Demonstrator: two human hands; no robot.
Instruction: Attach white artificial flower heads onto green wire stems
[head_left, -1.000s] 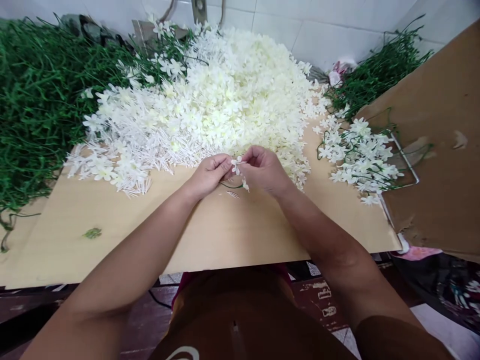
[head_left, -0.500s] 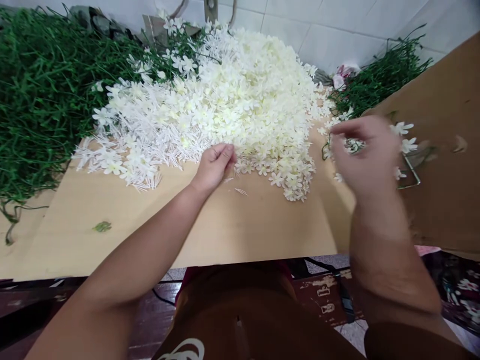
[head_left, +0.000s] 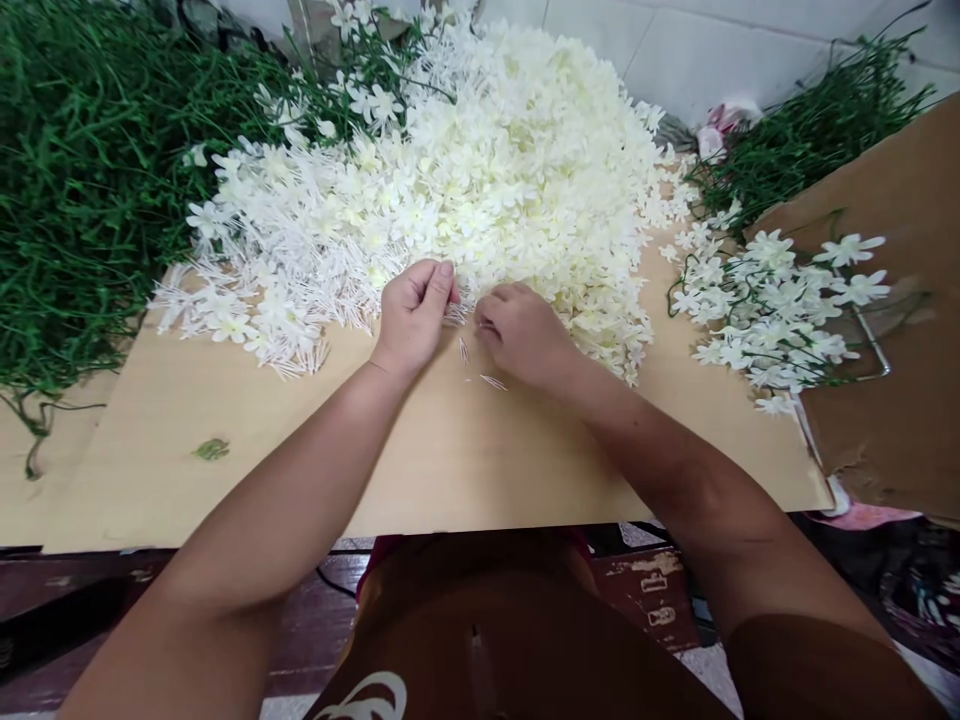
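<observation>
My left hand (head_left: 414, 312) is closed in a pinch at the front edge of a heap of white artificial flowers (head_left: 517, 170). Whatever lies between its thumb and fingers is hidden. A short gap away, my right hand (head_left: 523, 335) has its fingers curled down at the same edge, their tips mostly out of sight. White thin stems (head_left: 341, 275) stick out of the heap left of my hands. Below the hands, a few loose white sticks (head_left: 493, 382) lie on the cardboard-covered table (head_left: 450, 460).
Green plastic stems (head_left: 82, 190) are piled at left, more green stems (head_left: 817, 130) at back right. Green sprays with white flowers (head_left: 780, 310) lie at right against a raised cardboard flap (head_left: 892, 400) with a bent metal wire (head_left: 874, 350). A white tiled wall (head_left: 697, 60) stands behind.
My right hand has come from the flowered sprays at right to the heap's front edge beside my left hand. The sprays are now uncovered. My left hand stays pinched in nearly the same place.
</observation>
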